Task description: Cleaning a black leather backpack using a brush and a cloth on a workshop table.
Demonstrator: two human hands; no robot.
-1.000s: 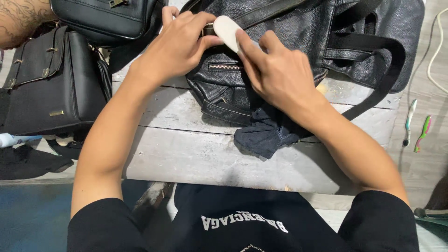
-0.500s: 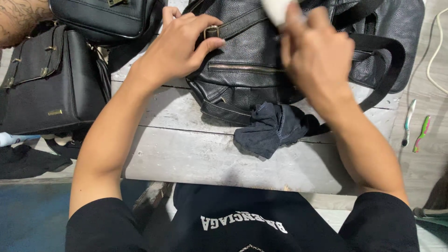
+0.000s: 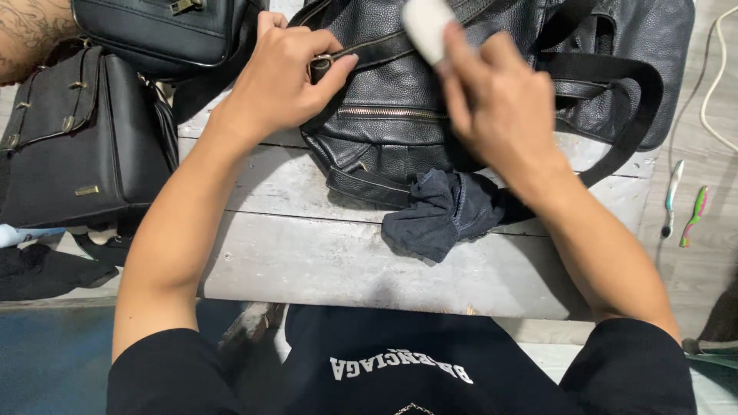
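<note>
A black leather backpack (image 3: 400, 146) lies on a grey wooden table (image 3: 307, 253). My left hand (image 3: 280, 73) grips its upper left edge by a brass strap buckle and holds it down. My right hand (image 3: 496, 100) holds a white oval pad (image 3: 427, 24) against the top of the backpack; the hand is motion-blurred. A crumpled dark blue cloth (image 3: 442, 211) lies on the table against the backpack's lower edge, under my right forearm.
Two more black bags sit at the left: a boxy one (image 3: 73, 138) and a smaller one (image 3: 161, 31) above it. Another person's tattooed arm (image 3: 31, 34) shows at the top left. Two toothbrushes (image 3: 684, 204) lie at the right, beside a white cord (image 3: 711, 84).
My right hand moved the white pad from the buckle area up and right across the backpack, then back a little left. My left hand stayed on the buckle.
</note>
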